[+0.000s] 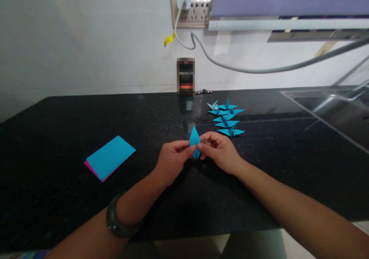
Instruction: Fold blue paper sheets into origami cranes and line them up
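A small folded piece of blue paper point(195, 136), diamond-shaped with its point upward, is held between both hands above the dark counter. My left hand point(172, 159) pinches its left side with thumb and fingers. On the right side, my right hand point(221, 151) grips the paper the same way, the two thumbs close together near its lower part. Several folded blue paper cranes point(227, 122) stand in a cluster beyond my right hand. To the left lies a stack of blue paper point(111, 157) with pink paper showing beneath it.
The black counter point(66, 136) runs up to a tiled wall. A blurred upright object point(186, 76) stands against the wall beside a small beaded item point(203, 92). A grey cable point(253, 71) hangs from the socket point(191, 12). The sink point(331, 105) is at the right.
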Available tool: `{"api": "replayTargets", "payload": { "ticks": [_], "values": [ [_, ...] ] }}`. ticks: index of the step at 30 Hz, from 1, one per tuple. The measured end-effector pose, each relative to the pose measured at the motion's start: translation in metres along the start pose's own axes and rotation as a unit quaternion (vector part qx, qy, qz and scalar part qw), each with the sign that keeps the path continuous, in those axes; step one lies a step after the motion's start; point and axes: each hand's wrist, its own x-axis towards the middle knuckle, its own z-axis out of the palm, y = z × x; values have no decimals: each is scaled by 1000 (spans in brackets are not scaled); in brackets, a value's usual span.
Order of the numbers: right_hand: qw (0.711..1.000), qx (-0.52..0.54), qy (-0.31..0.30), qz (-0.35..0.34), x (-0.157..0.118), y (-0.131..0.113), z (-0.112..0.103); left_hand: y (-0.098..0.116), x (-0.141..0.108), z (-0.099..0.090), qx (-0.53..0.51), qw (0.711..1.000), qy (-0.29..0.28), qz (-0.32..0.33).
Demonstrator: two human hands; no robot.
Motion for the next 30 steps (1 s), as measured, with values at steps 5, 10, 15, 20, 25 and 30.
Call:
{"api": "replayTargets", "payload": {
  "ticks": [5, 10, 15, 20, 25, 30],
  "values": [
    [1000, 21, 16, 10, -1, 1, 0, 0, 0, 0, -41, 999, 29, -2],
    [999, 43, -12, 12, 0, 4, -3, 0, -1, 0, -36, 999, 34, 7],
    [997, 70, -19, 15, -1, 4, -3, 1, -1, 0, -33, 998, 40, 22],
    [996, 83, -27, 4, -3, 5, -1, -4, 0, -2, -51, 998, 29, 9],
    [997, 49, -33, -54, -2, 2, -5, -3, 1, -2, -104, 994, 6, -18],
    [991, -39, -32, -121, -1, 2, -11, 0, 1, -2, -67, 993, -37, -90]
  ]
}}
